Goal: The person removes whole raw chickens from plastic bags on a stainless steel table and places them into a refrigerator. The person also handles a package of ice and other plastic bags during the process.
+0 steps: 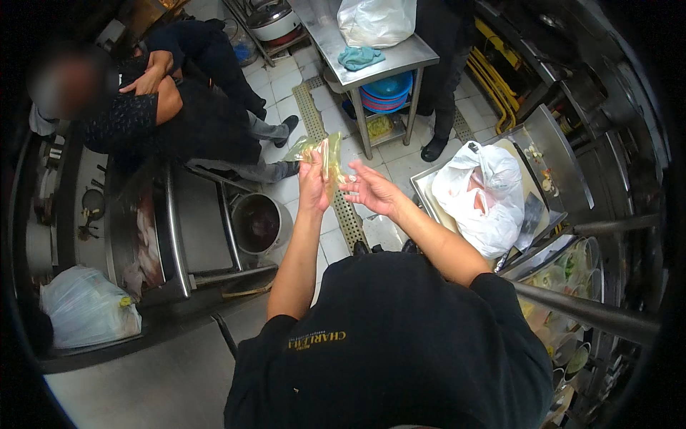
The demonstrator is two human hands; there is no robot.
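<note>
A crumpled, see-through yellowish plastic bag or film (333,161) hangs in front of me over the tiled floor. My left hand (315,181) grips it, with the plastic standing up past the thumb and fingers. Just to the right of it, my right hand (370,187) is raised with its fingers apart, close to the edge of the plastic; whether the fingertips touch it I cannot tell. To the right of my hands, a knotted white plastic bag (482,198) with something reddish inside lies on a cutting board (538,187).
A steel table (321,27) ahead bears a white bag (375,21) and a teal cloth (360,58). Two people (203,112) are at the left; another person (445,69) stands beyond the table. A large pot (284,220) stands at left, food containers (568,300) at right.
</note>
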